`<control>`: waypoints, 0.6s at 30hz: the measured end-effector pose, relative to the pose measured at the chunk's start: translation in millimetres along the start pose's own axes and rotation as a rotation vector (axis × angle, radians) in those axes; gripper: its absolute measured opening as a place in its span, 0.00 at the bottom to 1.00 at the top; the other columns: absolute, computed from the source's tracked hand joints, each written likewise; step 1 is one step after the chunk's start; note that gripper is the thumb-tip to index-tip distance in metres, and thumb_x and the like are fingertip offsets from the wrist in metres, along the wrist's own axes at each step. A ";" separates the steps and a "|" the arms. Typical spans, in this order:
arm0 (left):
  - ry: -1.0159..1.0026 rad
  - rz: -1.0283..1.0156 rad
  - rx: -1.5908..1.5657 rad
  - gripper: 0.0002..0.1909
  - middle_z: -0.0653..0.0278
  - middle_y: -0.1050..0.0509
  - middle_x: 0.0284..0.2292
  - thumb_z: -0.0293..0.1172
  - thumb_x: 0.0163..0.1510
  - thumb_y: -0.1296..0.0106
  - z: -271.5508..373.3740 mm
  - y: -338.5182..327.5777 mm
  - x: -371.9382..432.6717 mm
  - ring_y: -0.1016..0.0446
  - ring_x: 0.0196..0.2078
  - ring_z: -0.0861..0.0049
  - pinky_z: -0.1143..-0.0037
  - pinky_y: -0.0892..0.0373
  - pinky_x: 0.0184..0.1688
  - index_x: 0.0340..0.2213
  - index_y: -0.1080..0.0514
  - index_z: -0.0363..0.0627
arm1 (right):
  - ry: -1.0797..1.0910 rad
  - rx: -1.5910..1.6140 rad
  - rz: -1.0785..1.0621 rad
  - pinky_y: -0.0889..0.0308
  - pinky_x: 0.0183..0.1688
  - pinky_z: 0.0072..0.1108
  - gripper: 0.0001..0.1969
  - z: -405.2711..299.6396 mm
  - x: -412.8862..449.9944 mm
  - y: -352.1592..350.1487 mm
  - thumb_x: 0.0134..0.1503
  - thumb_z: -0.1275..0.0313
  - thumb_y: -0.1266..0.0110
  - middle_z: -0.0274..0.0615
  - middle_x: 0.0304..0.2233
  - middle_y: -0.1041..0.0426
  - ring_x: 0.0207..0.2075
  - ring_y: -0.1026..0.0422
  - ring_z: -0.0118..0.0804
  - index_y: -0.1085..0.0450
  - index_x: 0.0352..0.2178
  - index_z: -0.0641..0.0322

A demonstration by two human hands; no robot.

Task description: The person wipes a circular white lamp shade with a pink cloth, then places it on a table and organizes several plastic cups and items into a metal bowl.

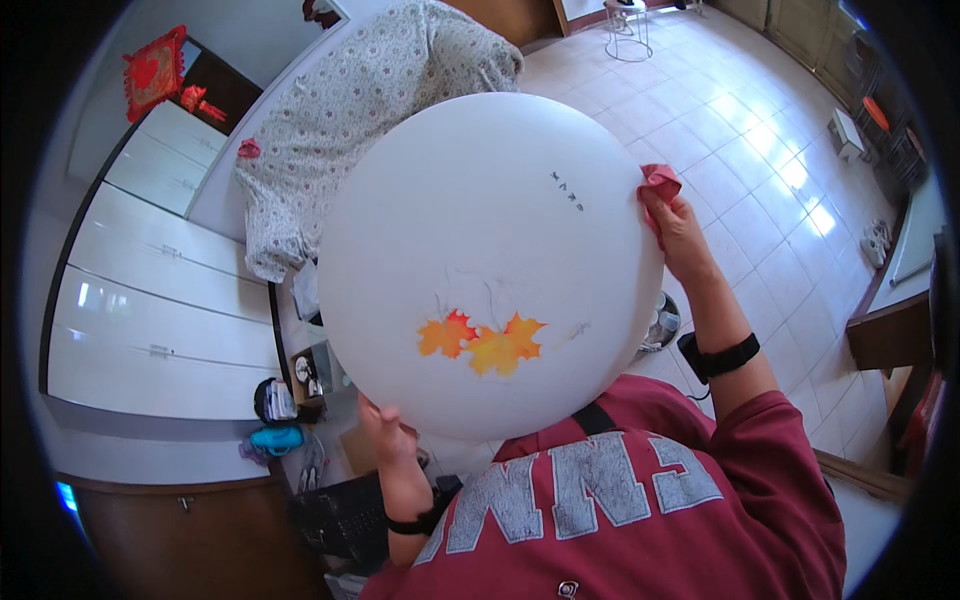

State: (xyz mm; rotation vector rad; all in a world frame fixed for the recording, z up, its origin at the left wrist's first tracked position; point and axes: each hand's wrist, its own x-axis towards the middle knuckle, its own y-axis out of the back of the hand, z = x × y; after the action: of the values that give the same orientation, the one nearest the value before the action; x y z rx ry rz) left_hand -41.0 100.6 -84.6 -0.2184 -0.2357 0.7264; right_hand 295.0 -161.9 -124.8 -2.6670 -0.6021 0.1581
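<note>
A large round white lampshade or cover (487, 225), printed with orange and yellow maple leaves and a few dark characters, is held up in front of my chest. At its lower left edge, my left hand (388, 431) grips the rim, with part of the fingers hidden behind it. My right hand (671, 221) pinches a crumpled pinkish-red cloth (660, 184) against the upper right edge. Whether the right fingers also hold the rim cannot be told.
Beyond the round cover stands furniture draped in a floral cloth (322, 120). White drawers (165, 300) are on the left. A round container (664, 326) sits below the cover's right edge. A stool (628, 30) stands far off on the tiled floor (720, 127).
</note>
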 end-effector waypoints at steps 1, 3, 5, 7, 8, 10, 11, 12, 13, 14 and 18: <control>0.010 0.007 -0.013 0.44 0.60 0.33 0.42 0.47 0.35 0.34 3.8 -2.6 5.6 0.32 0.43 0.70 0.71 0.35 0.45 0.47 0.42 0.34 | -0.002 0.016 -0.001 0.37 0.30 0.12 0.12 -11.0 -2.2 -7.8 0.55 0.63 0.48 0.28 0.27 0.29 0.27 0.33 0.17 0.30 0.33 0.62; 0.020 0.023 -0.025 0.43 0.58 0.33 0.43 0.46 0.35 0.35 12.5 -10.5 13.4 0.31 0.43 0.70 0.71 0.34 0.44 0.47 0.42 0.34 | -0.008 0.056 -0.026 0.37 0.31 0.12 0.12 -14.7 0.6 -9.8 0.55 0.63 0.49 0.28 0.27 0.29 0.28 0.33 0.17 0.30 0.33 0.61; 0.038 -0.055 -0.012 0.38 0.56 0.33 0.43 0.39 0.39 0.37 19.6 -18.2 20.3 0.31 0.43 0.68 0.71 0.33 0.43 0.48 0.41 0.33 | -0.025 0.022 0.007 0.37 0.32 0.13 0.12 -17.0 2.1 -12.1 0.55 0.65 0.49 0.29 0.28 0.29 0.29 0.33 0.17 0.30 0.34 0.63; 0.079 -0.063 -0.017 0.38 0.54 0.33 0.43 0.37 0.40 0.40 23.6 -26.6 23.3 0.32 0.44 0.66 0.69 0.34 0.45 0.49 0.43 0.34 | -0.040 -0.005 0.044 0.36 0.34 0.13 0.12 -19.7 3.7 -19.0 0.56 0.66 0.50 0.29 0.29 0.29 0.30 0.33 0.18 0.30 0.35 0.65; 0.120 -0.077 -0.023 0.37 0.53 0.34 0.44 0.35 0.41 0.43 24.7 -31.5 24.2 0.33 0.46 0.63 0.68 0.35 0.47 0.51 0.44 0.35 | 0.157 -0.114 0.155 0.36 0.36 0.14 0.12 -21.0 3.3 -27.2 0.56 0.67 0.50 0.31 0.30 0.29 0.32 0.32 0.20 0.31 0.37 0.66; 0.146 -0.046 0.008 0.36 0.52 0.34 0.44 0.33 0.41 0.44 27.4 -41.6 22.3 0.32 0.45 0.63 0.67 0.35 0.47 0.51 0.44 0.34 | 0.402 -0.265 0.298 0.37 0.43 0.16 0.13 -24.7 0.7 -35.5 0.54 0.72 0.50 0.38 0.36 0.30 0.38 0.32 0.29 0.32 0.40 0.68; 0.169 -0.021 0.036 0.35 0.52 0.34 0.44 0.31 0.41 0.45 28.7 -47.3 21.5 0.32 0.45 0.62 0.67 0.36 0.48 0.51 0.44 0.34 | 0.663 -0.423 0.314 0.38 0.45 0.18 0.14 -28.5 -3.7 -44.0 0.51 0.77 0.49 0.43 0.42 0.32 0.43 0.33 0.34 0.32 0.41 0.66; 0.176 -0.020 0.035 0.35 0.52 0.34 0.44 0.31 0.41 0.45 30.8 -54.2 21.3 0.32 0.45 0.62 0.67 0.36 0.48 0.51 0.44 0.34 | 0.720 -0.452 0.258 0.39 0.45 0.20 0.16 -36.8 -13.2 -60.2 0.48 0.79 0.49 0.44 0.43 0.33 0.44 0.34 0.36 0.32 0.41 0.66; 0.131 -0.022 0.011 0.33 0.52 0.32 0.41 0.30 0.40 0.44 34.0 -62.8 21.3 0.31 0.43 0.64 0.69 0.34 0.45 0.48 0.41 0.32 | 0.778 -0.480 0.204 0.39 0.46 0.21 0.18 -44.1 -23.4 -74.6 0.45 0.81 0.48 0.45 0.44 0.35 0.45 0.35 0.38 0.32 0.42 0.66; 0.084 -0.023 -0.010 0.30 0.53 0.30 0.39 0.30 0.39 0.42 34.8 -67.3 20.9 0.29 0.40 0.66 0.71 0.33 0.42 0.45 0.38 0.29 | 0.831 -0.606 0.147 0.39 0.46 0.23 0.21 -48.0 -30.6 -86.8 0.42 0.82 0.48 0.46 0.43 0.34 0.43 0.34 0.41 0.32 0.42 0.65; 0.082 -0.042 0.097 0.36 0.50 0.34 0.44 0.31 0.40 0.45 27.5 -61.4 18.6 0.32 0.45 0.61 0.68 0.36 0.48 0.51 0.45 0.32 | 0.937 -0.776 -0.010 0.38 0.43 0.29 0.25 -58.0 -46.9 -123.9 0.33 0.81 0.45 0.48 0.40 0.35 0.41 0.35 0.47 0.32 0.40 0.64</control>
State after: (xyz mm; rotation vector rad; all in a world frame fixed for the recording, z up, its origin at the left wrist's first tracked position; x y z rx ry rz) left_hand 3.1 71.8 -38.9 -0.1499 -0.1262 0.6838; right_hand 215.9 -100.5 -20.5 -2.9308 -0.3795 -1.5099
